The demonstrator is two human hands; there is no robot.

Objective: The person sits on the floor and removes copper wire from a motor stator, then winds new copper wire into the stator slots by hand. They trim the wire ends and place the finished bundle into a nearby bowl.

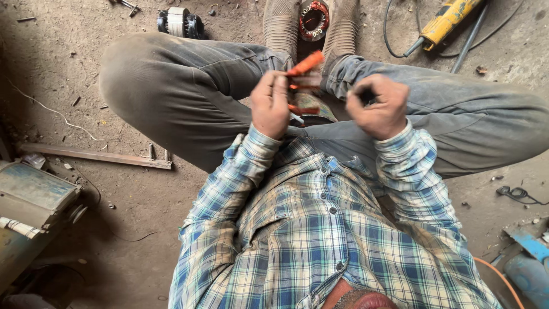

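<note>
Orange-handled pliers [304, 64], blurred with motion, gripped in the left hand [271, 104] above the lap, the orange grips poking up past the knuckles and the metal nose pointing down near the belt line. Left hand curled tight round the handles. Right hand [378, 106] just beside, apart from the tool, balled into a fist; fingers pressed together on something thin, too small and blurred to name. Nothing joined, cut or laid aside visibly between the hands, so the work judged mid-way at best, the piece at the feet untouched. Further out, between the two ribbed grey shoes [281, 24], a round motor stator with red-brown copper windings [314, 19] on the ground. Beyond the left knee, a small white-and-black wound armature [180, 23] lying on the dusty concrete floor [68, 86]. At top right, a yellow tool with a black hose [445, 22]. At left, a long rusty metal bar [96, 155] and a worn blue-grey metal box [33, 197].
</note>
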